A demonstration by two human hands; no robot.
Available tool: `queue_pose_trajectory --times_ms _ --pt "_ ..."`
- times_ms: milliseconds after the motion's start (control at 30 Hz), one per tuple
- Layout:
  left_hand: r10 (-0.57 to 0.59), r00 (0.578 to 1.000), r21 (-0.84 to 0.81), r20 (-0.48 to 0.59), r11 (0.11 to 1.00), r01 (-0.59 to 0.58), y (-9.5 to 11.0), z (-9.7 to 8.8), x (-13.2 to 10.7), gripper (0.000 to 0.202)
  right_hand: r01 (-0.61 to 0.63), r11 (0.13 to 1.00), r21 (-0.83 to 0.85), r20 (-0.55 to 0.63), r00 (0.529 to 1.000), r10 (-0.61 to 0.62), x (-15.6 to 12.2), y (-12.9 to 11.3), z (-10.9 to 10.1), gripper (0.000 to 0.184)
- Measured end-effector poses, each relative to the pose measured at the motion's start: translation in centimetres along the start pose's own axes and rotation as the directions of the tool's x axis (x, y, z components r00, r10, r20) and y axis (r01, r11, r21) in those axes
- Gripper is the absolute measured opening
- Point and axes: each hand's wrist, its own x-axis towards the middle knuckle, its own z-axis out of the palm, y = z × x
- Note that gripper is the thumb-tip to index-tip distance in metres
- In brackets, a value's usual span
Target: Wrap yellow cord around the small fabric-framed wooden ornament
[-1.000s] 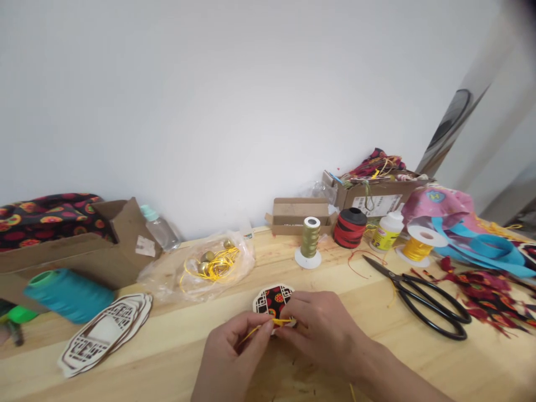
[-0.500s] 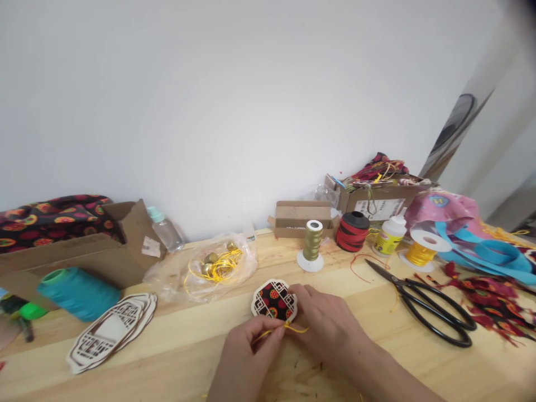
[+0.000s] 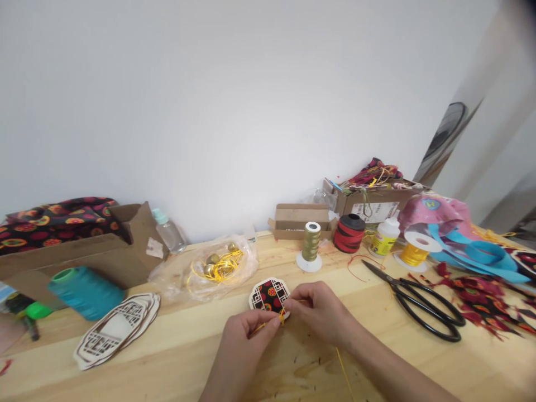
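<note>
A small wooden lattice ornament [image 3: 270, 294] backed with dark floral fabric lies on the table in front of me. Yellow cord [image 3: 282, 316] is knotted at its lower right edge. My left hand [image 3: 250, 335] is closed, pinching the cord beside that knot. Just right of it, my right hand [image 3: 320, 310] has thumb and forefinger pinched on another stretch of the cord, close to the ornament's right edge. A loose length of yellow cord hangs below my right wrist over the tabletop.
Black scissors [image 3: 419, 298] lie at the right by fabric scraps [image 3: 481, 296]. Behind stand a green thread spool [image 3: 311, 245], a red cord spool [image 3: 349, 233] and a glue bottle [image 3: 384, 237]. Leftward are a bag of bells [image 3: 213, 265], wooden lattice pieces [image 3: 113, 335] and a teal thread cone [image 3: 90, 293].
My right hand has lifted off the ornament's right side and now pinches the yellow cord. My left hand keeps its pinch near the knot. The whole view has shifted slightly.
</note>
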Motion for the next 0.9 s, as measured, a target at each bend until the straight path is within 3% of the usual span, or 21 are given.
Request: queue_pose_trajectory --times_ms 167,633,833,900 --pt "-0.019 1.000 -0.052 -0.008 0.998 0.019 0.14 0.00 0.09 0.016 0.046 0.997 0.054 -0.036 0.998 -0.044 -0.04 0.37 0.91 0.025" --pt "-0.020 1.000 0.005 -0.011 1.000 0.020 -0.31 -0.13 0.34 0.019 -0.018 0.989 0.147 -0.031 0.999 0.023 0.13 0.15 0.84 0.024" --pt "0.018 1.000 0.055 -0.006 0.998 -0.018 -0.22 -0.04 0.39 0.017 0.103 0.995 -0.011 -0.175 0.979 -0.104 -0.04 -0.16 0.94 0.020" --pt "0.012 1.000 0.043 0.002 0.999 -0.012 -0.26 -0.11 0.41 0.017 0.074 0.997 0.013 -0.167 0.983 -0.071 -0.07 -0.28 0.79 0.020"
